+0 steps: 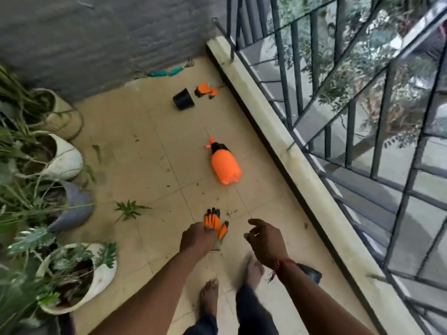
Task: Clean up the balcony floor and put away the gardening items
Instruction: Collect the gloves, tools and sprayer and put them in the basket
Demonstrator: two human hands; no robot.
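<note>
Balcony floor: left hand on a glove, right hand free.

I read the left hand as curled round the cuff end of an orange-and-black glove, glove fingers pointing away from me; whether it is lifted or on the tiles, I cannot tell. The right hand hangs beside it, fingers loosely bent, holding nothing. Ahead, an orange sprayer lies on its side mid-floor. Farther on, near the wall: a tipped black pot, a second glove just beside it, and green-handled tools at the wall's foot. Planted pots line the left edge. A leafy sprig and scraps litter the tiles. The railing is on the right.
</note>
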